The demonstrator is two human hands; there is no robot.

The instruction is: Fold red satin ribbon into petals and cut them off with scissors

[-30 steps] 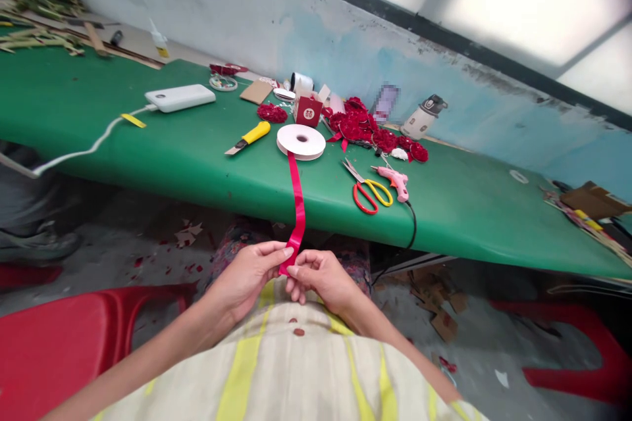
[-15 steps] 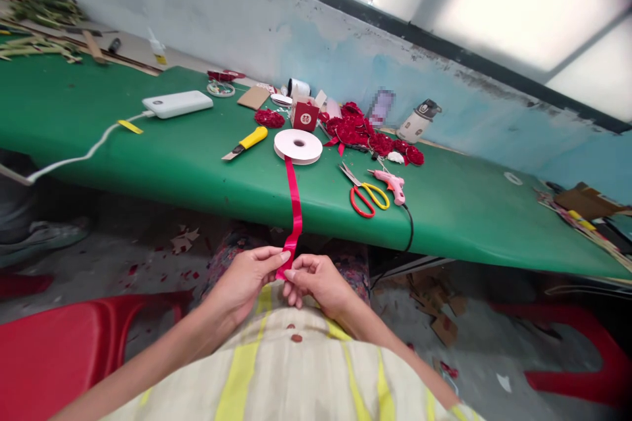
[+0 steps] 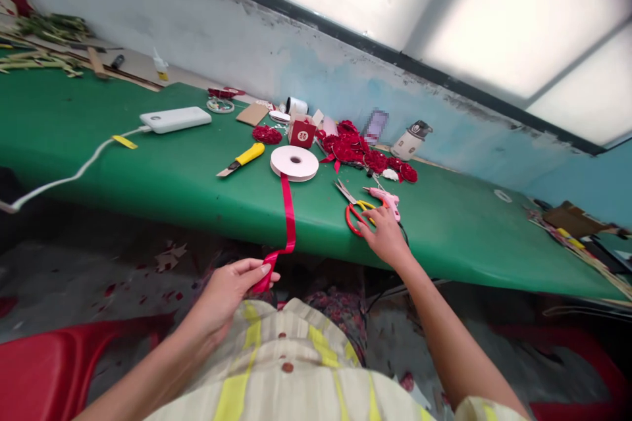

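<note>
Left hand: the left hand (image 3: 228,289) sits low over the lap, palm up, fingers (image 3: 261,270) pinching the free end of the shiny red satin ribbon (image 3: 287,217).
Change: a second ago both hands pinched that end together; the right one has now let go, so one hand alone keeps the strip taut.
Right hand: the right hand (image 3: 384,237) is stretched forward over the edge of the green-covered bench (image 3: 197,177), arm nearly straight, fingers spread and resting on the red-and-yellow-handled scissors (image 3: 358,210), not yet closed round them.
Ribbon path: it runs up over the bench edge to the flat white spool (image 3: 294,162).
Beyond: a pink glue gun (image 3: 386,197) lies just beside the scissors; red fabric roses (image 3: 363,154) are heaped further back.
</note>
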